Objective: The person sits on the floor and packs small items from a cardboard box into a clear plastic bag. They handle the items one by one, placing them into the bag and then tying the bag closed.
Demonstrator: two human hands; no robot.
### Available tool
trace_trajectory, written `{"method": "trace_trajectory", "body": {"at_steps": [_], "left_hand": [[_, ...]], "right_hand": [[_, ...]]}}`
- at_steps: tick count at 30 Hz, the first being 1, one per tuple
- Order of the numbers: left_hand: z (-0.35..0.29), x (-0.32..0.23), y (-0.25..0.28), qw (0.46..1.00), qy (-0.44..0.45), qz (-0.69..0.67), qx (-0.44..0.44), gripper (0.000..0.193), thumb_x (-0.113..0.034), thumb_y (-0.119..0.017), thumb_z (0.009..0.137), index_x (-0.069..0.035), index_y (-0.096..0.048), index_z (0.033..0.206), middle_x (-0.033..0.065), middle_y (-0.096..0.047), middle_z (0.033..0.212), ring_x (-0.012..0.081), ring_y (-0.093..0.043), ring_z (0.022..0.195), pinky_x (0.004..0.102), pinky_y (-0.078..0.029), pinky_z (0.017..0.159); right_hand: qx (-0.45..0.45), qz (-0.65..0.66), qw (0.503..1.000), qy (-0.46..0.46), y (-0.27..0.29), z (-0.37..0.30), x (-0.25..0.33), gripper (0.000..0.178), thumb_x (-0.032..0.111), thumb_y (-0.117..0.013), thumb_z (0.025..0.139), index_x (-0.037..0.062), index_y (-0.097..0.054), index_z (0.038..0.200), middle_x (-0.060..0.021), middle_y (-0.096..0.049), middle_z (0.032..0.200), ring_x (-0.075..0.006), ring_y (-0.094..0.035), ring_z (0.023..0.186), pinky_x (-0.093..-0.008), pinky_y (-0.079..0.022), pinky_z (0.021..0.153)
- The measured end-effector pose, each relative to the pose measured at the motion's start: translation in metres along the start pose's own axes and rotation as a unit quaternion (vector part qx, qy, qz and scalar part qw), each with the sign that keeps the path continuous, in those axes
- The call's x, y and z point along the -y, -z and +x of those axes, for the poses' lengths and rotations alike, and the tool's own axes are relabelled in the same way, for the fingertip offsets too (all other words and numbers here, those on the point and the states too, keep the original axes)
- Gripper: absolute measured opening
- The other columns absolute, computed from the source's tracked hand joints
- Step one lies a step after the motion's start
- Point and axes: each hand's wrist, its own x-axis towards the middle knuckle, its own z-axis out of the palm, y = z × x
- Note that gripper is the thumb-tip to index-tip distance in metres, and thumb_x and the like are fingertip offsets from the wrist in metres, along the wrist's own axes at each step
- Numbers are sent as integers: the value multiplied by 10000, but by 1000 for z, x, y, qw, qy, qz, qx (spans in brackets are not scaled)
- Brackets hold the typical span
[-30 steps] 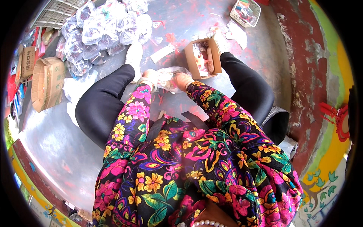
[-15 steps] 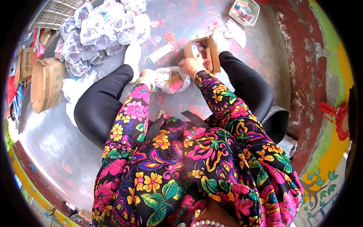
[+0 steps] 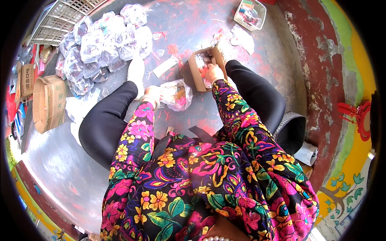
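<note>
On the floor between my legs lies a clear plastic bag point(image 3: 181, 105) with brownish and pink items in it. My left hand point(image 3: 153, 93) grips the bag's left edge, its fingers closed on the plastic. To the right stands an open cardboard box point(image 3: 197, 80) holding small pink and whitish pieces. My right hand point(image 3: 216, 73) reaches over the box's near right side, fingers down among the contents. Those fingertips are mostly hidden, so whether they pinch a piece does not show.
Filled, tied plastic bags point(image 3: 108, 44) are heaped at the far left, beside an open cardboard carton point(image 3: 49, 102). A white strip point(image 3: 165, 67) lies left of the box. Beyond are a white sheet point(image 3: 243, 39) and a white basket point(image 3: 261, 18) of small goods.
My right hand has moved from the box's left edge into it. The box now sits farther left in view and lower. My left hand still holds the bag.
</note>
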Motion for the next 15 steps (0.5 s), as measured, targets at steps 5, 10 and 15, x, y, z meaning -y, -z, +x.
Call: {"method": "trace_trajectory", "body": {"at_steps": [5, 10, 15], "left_hand": [[-8, -1, 3, 1000, 8, -20, -7, 91, -2, -460, 758, 49, -533, 781, 110, -526, 584, 177, -476, 432, 278, -379, 407], [1, 0, -1, 1000, -13, -6, -2, 71, 13, -484, 715, 45, -539, 748, 111, -527, 579, 179, -484, 443, 278, -383, 416], [11, 5, 5, 1000, -13, -12, 15, 83, 9, -501, 688, 51, -550, 740, 124, -541, 600, 192, -511, 469, 286, -406, 436]], "right_hand": [[116, -168, 975, 90, 26, -25, 20, 479, 350, -669, 640, 37, -559, 986, -119, -589, 931, -257, -596, 815, -350, -484, 692], [-40, 9, 996, -74, 18, -8, 11, 374, 415, -577, 718, 48, -637, 753, -152, -618, 683, -239, -620, 718, -331, -487, 642], [-109, 201, 972, -44, 60, -19, 32, 157, 172, -552, 695, 51, -639, 745, -151, -615, 731, -284, -602, 745, -344, -467, 669]]}}
